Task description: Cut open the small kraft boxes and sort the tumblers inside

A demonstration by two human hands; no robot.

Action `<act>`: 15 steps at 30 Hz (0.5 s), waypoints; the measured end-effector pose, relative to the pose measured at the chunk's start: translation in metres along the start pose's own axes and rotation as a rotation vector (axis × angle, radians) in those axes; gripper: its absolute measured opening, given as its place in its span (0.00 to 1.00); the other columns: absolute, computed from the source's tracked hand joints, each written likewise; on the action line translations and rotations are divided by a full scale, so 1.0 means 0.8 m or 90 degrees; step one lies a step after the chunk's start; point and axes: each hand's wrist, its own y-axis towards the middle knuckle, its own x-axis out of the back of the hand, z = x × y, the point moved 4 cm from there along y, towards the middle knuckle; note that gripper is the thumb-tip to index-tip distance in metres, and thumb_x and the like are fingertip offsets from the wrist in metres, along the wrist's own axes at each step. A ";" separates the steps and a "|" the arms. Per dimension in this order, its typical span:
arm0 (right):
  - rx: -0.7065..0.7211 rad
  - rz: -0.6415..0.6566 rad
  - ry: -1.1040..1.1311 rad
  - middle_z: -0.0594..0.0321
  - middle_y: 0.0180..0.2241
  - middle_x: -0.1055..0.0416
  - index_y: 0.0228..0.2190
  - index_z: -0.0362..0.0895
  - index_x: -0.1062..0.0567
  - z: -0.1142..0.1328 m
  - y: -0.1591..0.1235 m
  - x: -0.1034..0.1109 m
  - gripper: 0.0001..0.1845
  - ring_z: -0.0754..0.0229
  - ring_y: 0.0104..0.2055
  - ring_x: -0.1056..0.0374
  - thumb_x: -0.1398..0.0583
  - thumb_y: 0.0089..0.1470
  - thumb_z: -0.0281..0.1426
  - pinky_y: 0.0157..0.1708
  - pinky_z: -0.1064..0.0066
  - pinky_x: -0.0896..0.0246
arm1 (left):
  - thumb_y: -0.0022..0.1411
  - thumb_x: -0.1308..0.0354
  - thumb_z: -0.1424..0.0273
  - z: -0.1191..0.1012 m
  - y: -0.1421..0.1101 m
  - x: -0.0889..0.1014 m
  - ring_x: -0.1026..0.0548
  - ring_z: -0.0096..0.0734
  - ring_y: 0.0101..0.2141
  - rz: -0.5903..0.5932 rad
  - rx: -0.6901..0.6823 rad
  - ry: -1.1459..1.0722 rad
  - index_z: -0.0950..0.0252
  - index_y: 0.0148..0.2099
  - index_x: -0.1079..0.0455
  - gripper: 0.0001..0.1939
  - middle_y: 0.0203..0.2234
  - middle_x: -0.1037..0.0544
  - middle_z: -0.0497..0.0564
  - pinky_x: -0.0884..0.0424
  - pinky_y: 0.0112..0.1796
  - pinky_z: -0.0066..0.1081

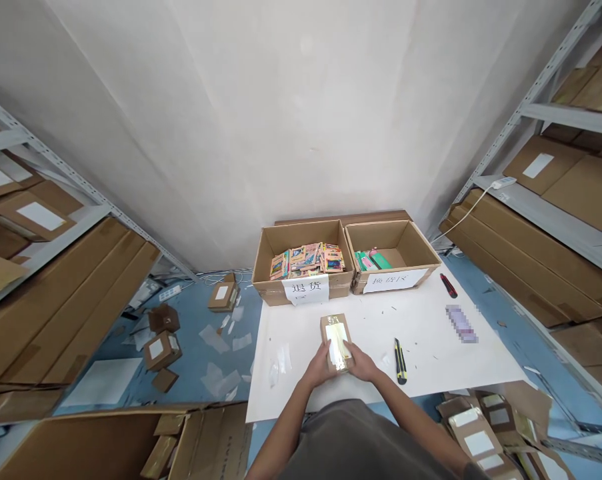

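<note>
A small taped cardboard box (329,325) with a white label is held over the front of the white table. My left hand (321,368) grips its left side and my right hand (361,365) its right side, fingers closed around the edges. To the right of my right hand lies a yellow and black utility knife (400,361). Beyond the box stands an open carton (265,293) filled with colourful card packs (308,257). Beside it, a second open carton (421,250) holds a few green and pink packs (373,259).
A red utility knife (449,286) and a blurred purple item (461,324) lie on the table (341,397) at right. Small boxes (161,349) and paper scraps litter the blue floor at left. A large open carton (95,440) stands front left. Shelves (555,113) flank both sides.
</note>
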 end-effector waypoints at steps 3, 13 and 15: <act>-0.007 0.023 0.001 0.60 0.64 0.32 0.71 0.58 0.46 -0.003 -0.021 -0.015 0.52 0.48 0.63 0.32 0.40 0.48 0.24 0.58 0.60 0.36 | 0.48 0.28 0.67 0.008 -0.022 -0.010 0.51 0.53 0.72 0.016 0.017 -0.003 0.54 0.78 0.58 0.61 0.75 0.55 0.57 0.44 0.67 0.46; -0.038 -0.126 -0.073 0.57 0.47 0.19 0.71 0.52 0.45 0.067 0.057 0.082 0.32 0.51 0.47 0.23 0.50 0.70 0.38 0.47 0.67 0.36 | 0.65 0.43 0.55 -0.083 0.028 0.092 0.27 0.46 0.60 -0.137 0.013 0.034 0.56 0.77 0.53 0.43 0.65 0.29 0.53 0.33 0.61 0.43; -0.071 -0.128 -0.082 0.58 0.49 0.20 0.70 0.52 0.42 0.073 0.080 0.085 0.30 0.51 0.49 0.23 0.51 0.70 0.38 0.49 0.67 0.36 | 0.63 0.40 0.54 -0.089 0.047 0.085 0.38 0.49 0.68 -0.127 0.018 0.008 0.60 0.76 0.51 0.45 0.70 0.38 0.56 0.40 0.65 0.43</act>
